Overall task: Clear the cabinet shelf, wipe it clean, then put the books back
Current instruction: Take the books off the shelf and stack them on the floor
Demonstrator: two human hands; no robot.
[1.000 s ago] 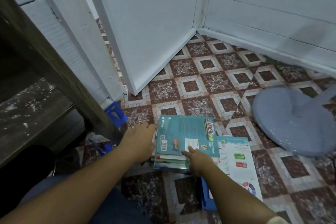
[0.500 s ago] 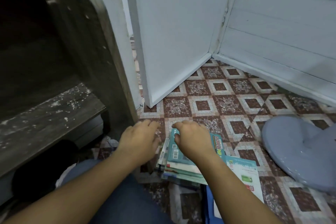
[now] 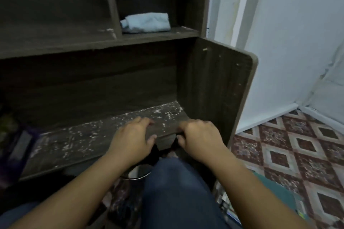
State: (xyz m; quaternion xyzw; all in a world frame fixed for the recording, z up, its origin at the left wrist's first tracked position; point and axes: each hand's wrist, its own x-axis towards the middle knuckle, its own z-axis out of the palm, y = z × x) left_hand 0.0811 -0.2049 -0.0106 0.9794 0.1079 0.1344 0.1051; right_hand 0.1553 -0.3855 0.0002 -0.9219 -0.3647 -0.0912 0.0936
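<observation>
The dark wooden cabinet's lower shelf [image 3: 96, 135] is bare and speckled with white dust. My left hand [image 3: 133, 136] and my right hand [image 3: 202, 137] are side by side at the shelf's front right edge, fingers loosely curled, holding nothing. Left fingertips lie over the shelf board with the thumb at its front edge. A folded light blue cloth [image 3: 147, 22] lies in the upper right compartment. The teal books [image 3: 277, 191] lie on the floor at the lower right, partly hidden behind my right forearm.
The cabinet's side panel [image 3: 223, 87] stands just right of my hands. A white door and wall [image 3: 290, 42] close off the right. Patterned floor tiles [image 3: 290, 154] spread to the right. A round metal container [image 3: 135, 174] sits under the shelf by my knee. Dark items [image 3: 16, 145] fill the shelf's left end.
Both hands left the stack of books on the floor and moved up to the shelf's front edge, empty. My view swung left from the floor to the cabinet.
</observation>
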